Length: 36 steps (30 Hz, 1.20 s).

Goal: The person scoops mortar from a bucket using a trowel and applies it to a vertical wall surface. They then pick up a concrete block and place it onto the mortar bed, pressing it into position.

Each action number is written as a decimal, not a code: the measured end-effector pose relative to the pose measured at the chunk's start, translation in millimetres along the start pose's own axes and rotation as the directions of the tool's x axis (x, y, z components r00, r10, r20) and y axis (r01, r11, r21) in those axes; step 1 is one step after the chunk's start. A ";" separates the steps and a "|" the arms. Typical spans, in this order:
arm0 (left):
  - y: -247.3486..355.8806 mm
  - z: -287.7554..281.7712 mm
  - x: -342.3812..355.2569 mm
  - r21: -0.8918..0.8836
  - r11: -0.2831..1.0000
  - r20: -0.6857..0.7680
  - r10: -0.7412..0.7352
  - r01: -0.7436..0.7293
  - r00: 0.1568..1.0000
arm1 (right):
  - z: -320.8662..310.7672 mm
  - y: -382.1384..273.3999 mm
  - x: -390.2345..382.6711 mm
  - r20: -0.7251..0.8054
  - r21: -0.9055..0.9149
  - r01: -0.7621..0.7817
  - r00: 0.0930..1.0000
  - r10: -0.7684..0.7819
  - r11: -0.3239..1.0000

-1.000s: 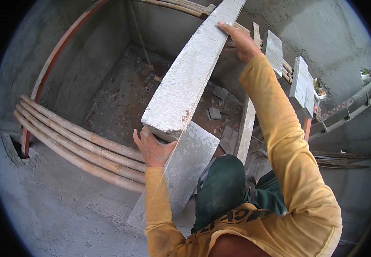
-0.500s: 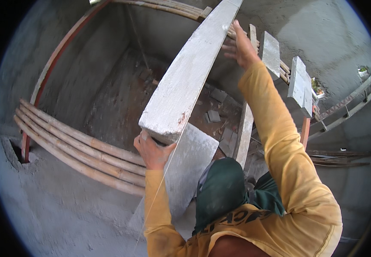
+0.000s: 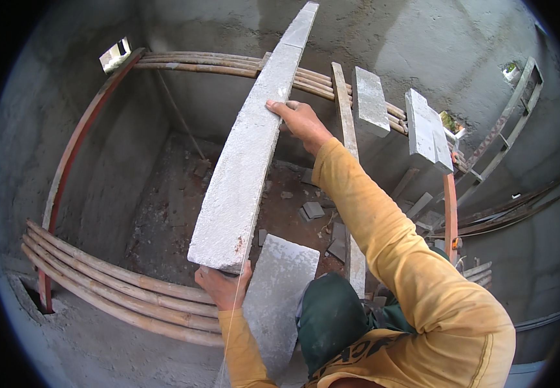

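A row of pale grey concrete blocks (image 3: 238, 171) runs away from me through the middle, with a joint showing near its far end. My left hand (image 3: 226, 286) cups the near end of the closest block, thumb on one corner and fingers partly hidden below it. On its right edge rests my right hand (image 3: 301, 123), thumb over the top face and fingers down the side, partly out of sight. A thin string (image 3: 233, 323) passes along the block's right edge and down past my left wrist. Below stands another grey block (image 3: 283, 284), beside my green-clad knee.
Bamboo poles (image 3: 125, 284) lie at the left, with more bamboo (image 3: 202, 63) across the back. Loose blocks (image 3: 370, 100) and stacked ones (image 3: 427, 129) sit on the right. A red post (image 3: 450, 213), a metal ladder (image 3: 503, 132) and a rubble-strewn floor (image 3: 183, 194) surround me.
My right hand, fingers spread beside the block before, has come down to grip its right edge. My left hand stays at the near end. The view has shifted, showing more of the far wall.
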<state>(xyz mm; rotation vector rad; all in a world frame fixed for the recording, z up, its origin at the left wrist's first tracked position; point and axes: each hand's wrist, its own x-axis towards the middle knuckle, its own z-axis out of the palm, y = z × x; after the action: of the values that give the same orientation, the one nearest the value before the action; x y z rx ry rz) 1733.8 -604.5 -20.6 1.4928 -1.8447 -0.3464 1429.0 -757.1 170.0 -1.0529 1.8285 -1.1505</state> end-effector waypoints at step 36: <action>39.2 -34.7 62.0 -0.770 0.637 -0.457 -0.577 0.023 0.677 | -103.4 32.9 -68.2 0.062 -0.325 0.609 0.777 -0.626 0.724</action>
<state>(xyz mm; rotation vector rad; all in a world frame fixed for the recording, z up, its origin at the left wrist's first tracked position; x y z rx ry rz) 1724.5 -642.8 50.3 1.1311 -0.6712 -0.5346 1357.5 -651.8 184.8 -1.9612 1.7904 -1.2638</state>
